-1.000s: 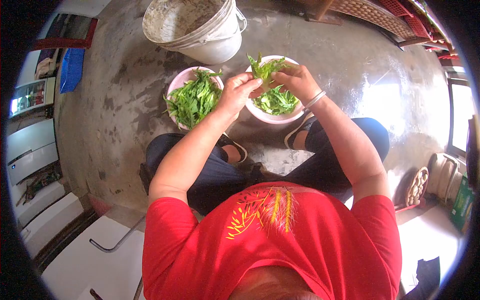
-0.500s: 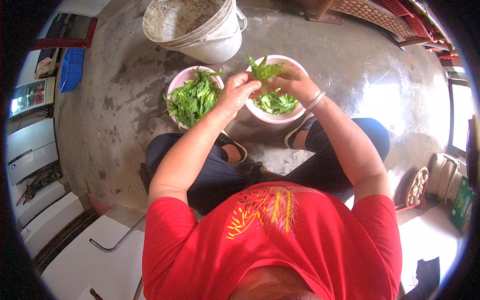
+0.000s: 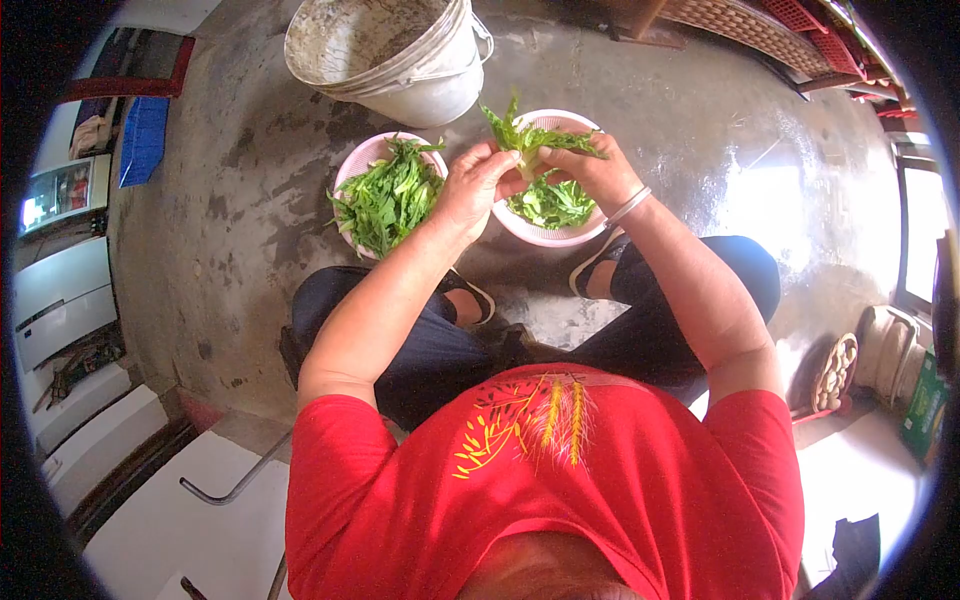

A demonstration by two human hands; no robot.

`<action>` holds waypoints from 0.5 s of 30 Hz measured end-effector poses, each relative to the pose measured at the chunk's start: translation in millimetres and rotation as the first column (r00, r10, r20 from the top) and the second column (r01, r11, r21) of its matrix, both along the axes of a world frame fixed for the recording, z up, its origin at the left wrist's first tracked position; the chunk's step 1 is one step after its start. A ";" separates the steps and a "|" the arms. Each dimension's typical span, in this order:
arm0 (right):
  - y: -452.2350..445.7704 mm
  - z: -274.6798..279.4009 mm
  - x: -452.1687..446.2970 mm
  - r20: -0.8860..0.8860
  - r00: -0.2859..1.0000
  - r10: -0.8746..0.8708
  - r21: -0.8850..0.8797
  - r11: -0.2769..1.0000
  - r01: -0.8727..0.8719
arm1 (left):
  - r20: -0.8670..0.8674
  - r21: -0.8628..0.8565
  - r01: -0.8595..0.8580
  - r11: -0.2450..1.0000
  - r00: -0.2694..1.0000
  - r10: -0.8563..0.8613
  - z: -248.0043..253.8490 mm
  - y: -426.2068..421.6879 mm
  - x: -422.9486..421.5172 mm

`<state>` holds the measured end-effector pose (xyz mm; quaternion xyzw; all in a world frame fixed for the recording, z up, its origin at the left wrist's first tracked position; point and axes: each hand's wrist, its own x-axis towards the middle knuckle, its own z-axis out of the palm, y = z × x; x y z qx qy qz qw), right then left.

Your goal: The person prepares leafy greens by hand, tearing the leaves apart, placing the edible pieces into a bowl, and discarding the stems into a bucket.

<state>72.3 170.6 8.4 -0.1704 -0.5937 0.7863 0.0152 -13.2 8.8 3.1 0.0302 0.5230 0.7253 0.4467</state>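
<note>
Looking down through the head view, we see our two bare hands meeting over the pink basin on the right (image 3: 548,237). Our left hand (image 3: 462,192) pinches a sprig of greens (image 3: 527,137) near its pale stem, thumb laid along it. Our right hand (image 3: 608,178) pinches the same sprig from the other side; its thumb shows against the stem, while leaves cover part of its fingers, so we cannot tell exactly how they are set. The sprig's leaves fan upward and across toward our right hand. A light-coloured bracelet (image 3: 629,205) circles our right wrist.

Below the hands, loose green leaves (image 3: 556,204) lie inside that basin. Near our left hand, a second pink basin (image 3: 362,156) holds a taller heap of greens (image 3: 387,206), some hanging past its rim. Both basins stand on the stained grey floor (image 3: 235,215), just beyond our dark shoes (image 3: 592,268). Behind them, farther from us, is a large whitish bucket (image 3: 440,97) with a wire handle, its inner wall blotched. We wear a red shirt (image 3: 600,500) with yellow wheat ears printed on it, and dark trousers (image 3: 395,355).
</note>
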 end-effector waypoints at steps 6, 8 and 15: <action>4.2 -3.4 2.4 -0.036 0.999 -0.018 0.008 1.000 0.019 | 0.005 0.023 -0.027 0.999 1.000 0.027 -6.2 0.4 -5.1; 4.8 -0.8 2.9 -0.008 0.997 -0.073 -0.065 0.995 0.072 | 0.000 0.053 -0.054 0.997 0.999 0.054 -3.5 1.6 -4.0; 21.6 -6.0 1.3 0.087 0.956 -0.281 -0.149 0.945 0.292 | -0.038 0.087 -0.099 0.991 0.994 0.103 -1.4 -1.7 -14.4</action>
